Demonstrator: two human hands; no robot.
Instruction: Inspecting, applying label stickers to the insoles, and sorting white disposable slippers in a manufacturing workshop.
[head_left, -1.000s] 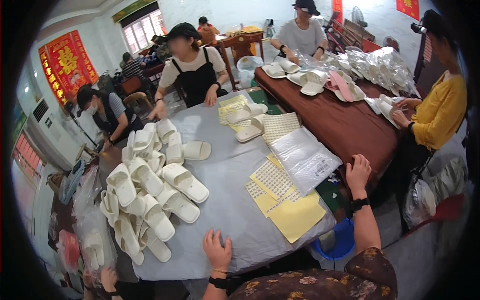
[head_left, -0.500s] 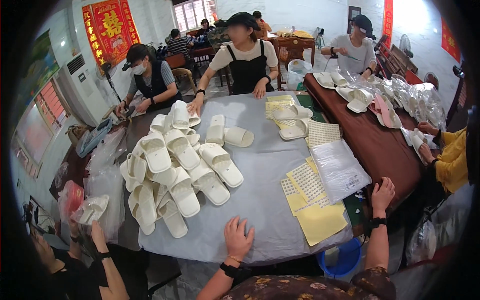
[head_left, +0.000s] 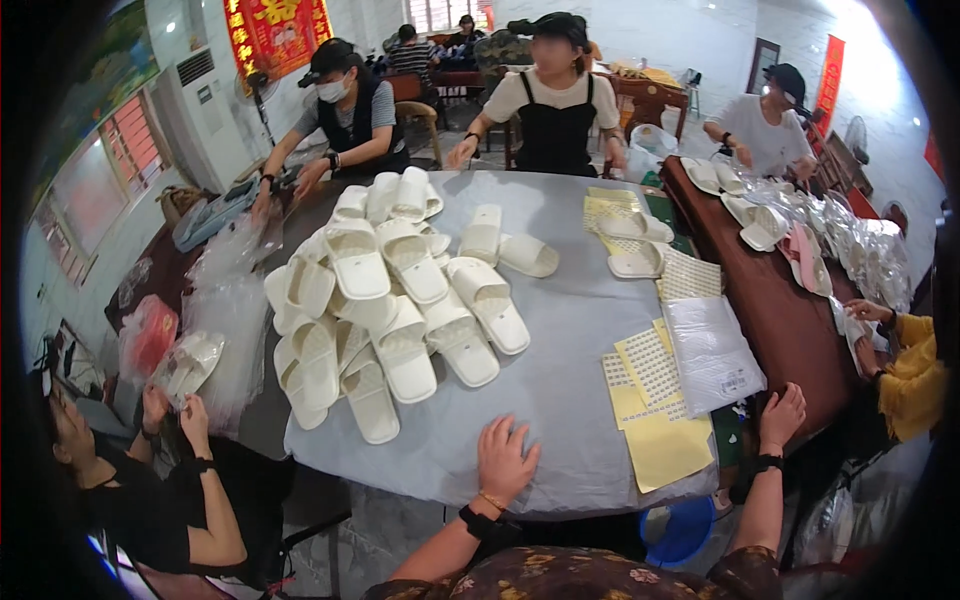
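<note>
Slippers (head_left: 415, 272) lie heaped ahead-left of the left hand (head_left: 507, 460), fingers apart on the tabletop (head_left: 565, 340); sheets (head_left: 652, 372) lie left of the right hand (head_left: 783, 415), its fingers loosely apart.

Glossy plastic packet (head_left: 708, 350); matt paper sheets (head_left: 668, 455); matt slippers (head_left: 405, 355).

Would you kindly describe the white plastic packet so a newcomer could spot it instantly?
Find the grey-covered table in the middle. At its right side, near the person's right hand, lie yellow label sheets. The white packet overlaps them, set apart by its shiny, crinkled plastic and barcode.
</note>
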